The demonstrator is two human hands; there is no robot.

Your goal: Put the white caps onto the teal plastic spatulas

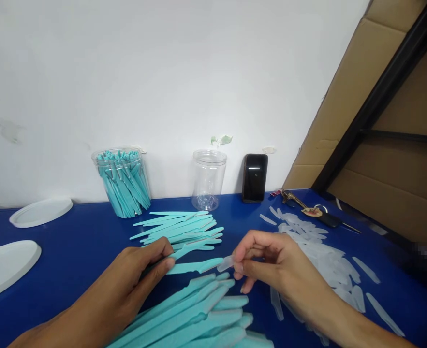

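My left hand is closed on the handle end of a turquoise eyebrow razor, with another razor just above it that I cannot tell is held. Pinched in my right hand is a small translucent blade cover, which meets the tip of that razor. How far the cover is on the blade is not visible. A large pile of turquoise razors lies in front, below both hands. Behind them is a smaller group of razors. Loose translucent covers are scattered beside and under my right forearm.
A clear jar full of razors and a clear jar without contents stand by the wall. A black phone leans there, near keys. Two white lids lie left. Cardboard borders the blue table on the right.
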